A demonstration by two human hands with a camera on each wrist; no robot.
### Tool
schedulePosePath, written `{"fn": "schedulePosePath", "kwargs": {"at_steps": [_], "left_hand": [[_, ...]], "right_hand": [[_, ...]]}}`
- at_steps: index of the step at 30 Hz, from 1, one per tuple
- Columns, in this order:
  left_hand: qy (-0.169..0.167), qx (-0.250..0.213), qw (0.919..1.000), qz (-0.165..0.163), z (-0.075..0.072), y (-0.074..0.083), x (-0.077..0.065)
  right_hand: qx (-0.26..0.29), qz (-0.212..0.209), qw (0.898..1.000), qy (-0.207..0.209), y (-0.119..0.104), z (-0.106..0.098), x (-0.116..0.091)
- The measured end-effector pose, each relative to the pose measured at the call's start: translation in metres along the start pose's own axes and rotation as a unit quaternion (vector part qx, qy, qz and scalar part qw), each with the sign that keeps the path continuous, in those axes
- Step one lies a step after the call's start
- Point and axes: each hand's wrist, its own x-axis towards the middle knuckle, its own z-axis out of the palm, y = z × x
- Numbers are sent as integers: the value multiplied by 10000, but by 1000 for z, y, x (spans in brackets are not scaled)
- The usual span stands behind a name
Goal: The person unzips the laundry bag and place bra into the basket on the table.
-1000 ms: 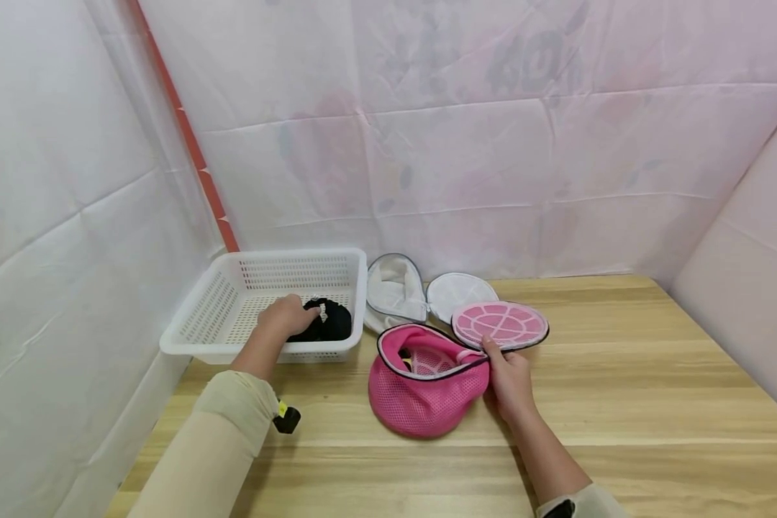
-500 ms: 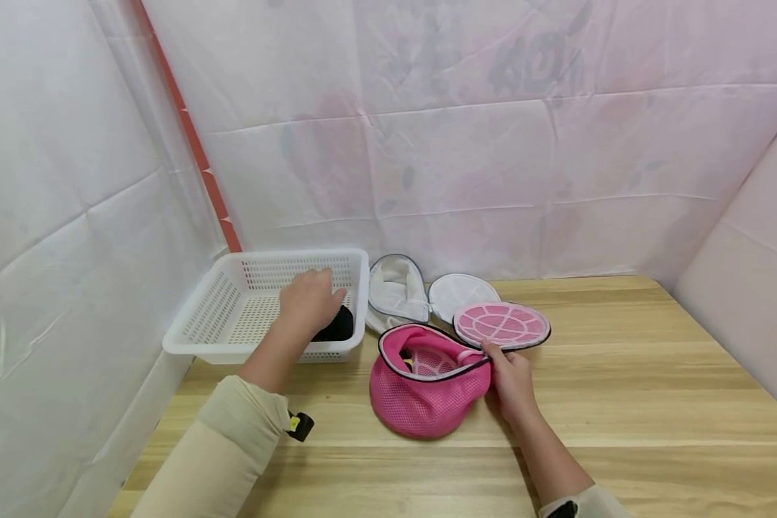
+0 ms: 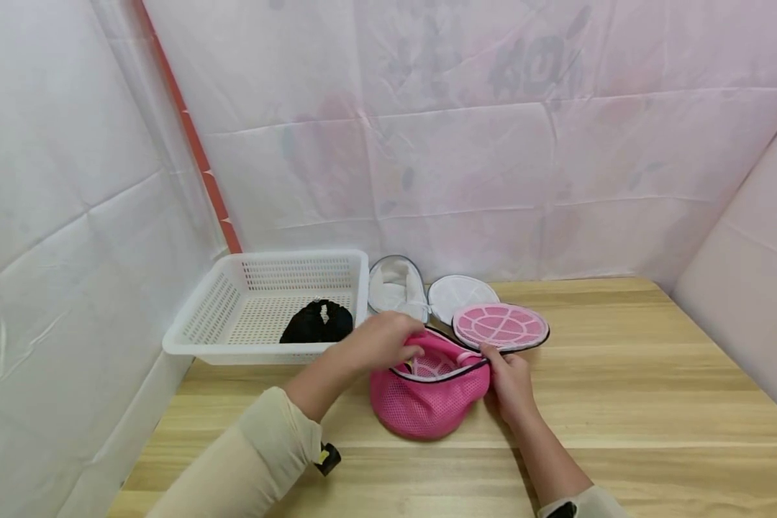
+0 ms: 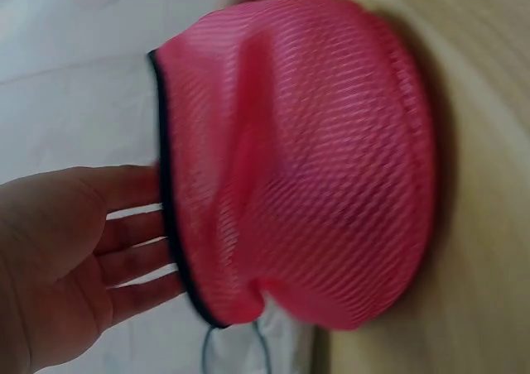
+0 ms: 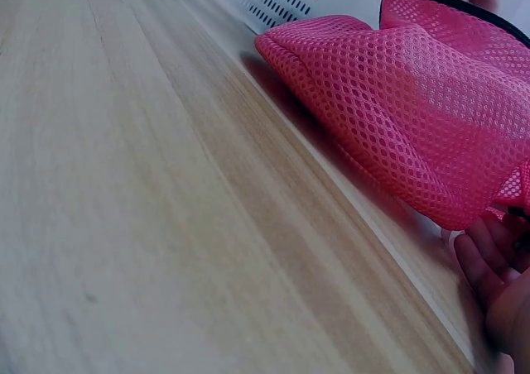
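A pink mesh laundry bag point(image 3: 421, 410) stands on the table, its round lid point(image 3: 501, 325) unzipped and folded back to the right. My left hand point(image 3: 388, 341) reaches over the left side of its mouth. In the left wrist view the fingers of that hand point(image 4: 62, 242) lie straight behind the dark rim, with nothing seen in the palm. With thumb on top, my right hand point(image 3: 513, 381) pinches the bag where lid and rim meet. A small yellow-and-black bit shows inside the bag; most of the inside is hidden. A black cloth item point(image 3: 312, 324) with a white tag lies in the white basket.
The perforated white plastic basket point(image 3: 201, 349) stands at the left against the wall sheeting. Behind the pink bag is a white mesh bag point(image 3: 396, 288) with its round lid point(image 3: 462, 293) open. Wood-grain table surface point(image 3: 634, 388) extends to the right.
My left hand has moved right from the black item in the basket to the pink bag's mouth, leaving that item behind. The right hand has kept its place on the bag.
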Motion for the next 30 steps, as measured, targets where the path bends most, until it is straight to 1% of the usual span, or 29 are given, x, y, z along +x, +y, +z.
{"fn": "schedulePosePath", "kwargs": {"at_steps": [2, 5, 8, 10, 13, 15, 17, 19, 21, 23, 27, 30], "left_hand": [[-376, -151, 9988, 268, 11, 1, 1], [-901, -397, 9942, 429, 22, 1, 1], [-1261, -674, 9887, 460, 26, -1, -1], [-1477, -740, 9849, 514, 26, -2, -2], [-1872, -684, 9776, 680, 25, -1, -2], [-2161, -520, 9720, 757, 26, 1, -2], [-2347, -279, 9686, 773, 28, 4, -2], [-2438, -1, 9672, 711, 30, 8, -2], [-2453, 268, 9670, 642, 34, 12, -3], [-2430, 474, 9675, 507, 37, 16, -4], [-2402, 588, 9688, 184, 44, 21, -5], [-2308, 598, 9711, 70, 47, 21, -4]], "right_hand": [[-45, 23, 10000, -5, 1, 1, -1], [-82, 1, 10000, -41, 3, 2, -2], [-133, -76, 9998, -93, 3, 2, -2], [-169, -115, 9997, -96, 3, 2, -2], [-244, -136, 9996, -87, 3, 2, -1], [-288, -141, 9995, -71, 3, 3, -1], [-366, -174, 9992, -71, 2, 2, 0], [-435, -215, 9988, -74, 2, 3, -1], [-465, -233, 9986, -74, 2, 3, 0], [-481, -242, 9985, -80, 2, 3, -1], [-593, -241, 9979, -108, 1, 3, -1], [-718, -253, 9970, -121, -1, 3, -2]]}}
